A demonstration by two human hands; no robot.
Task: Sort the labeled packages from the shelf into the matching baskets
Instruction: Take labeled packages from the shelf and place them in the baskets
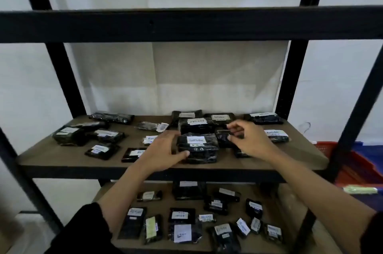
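Several black wrapped packages with white handwritten labels lie on the brown middle shelf (62, 156). A thick package with a white label (198, 147) sits near the shelf's front centre. My left hand (163, 150) curls round its left side, thumb on the front corner. To its right, my right hand (246, 139) pinches a small black package (222, 136) between thumb and fingers. More labelled packages (182, 231) lie spread over the lower shelf.
The shelf unit has black metal posts (290, 79) and a thick black crossbeam (186, 23) above the hands. A red basket (356, 166) stands on the right behind the post, with a blue one (371, 150) beyond it. White sheeting hangs behind.
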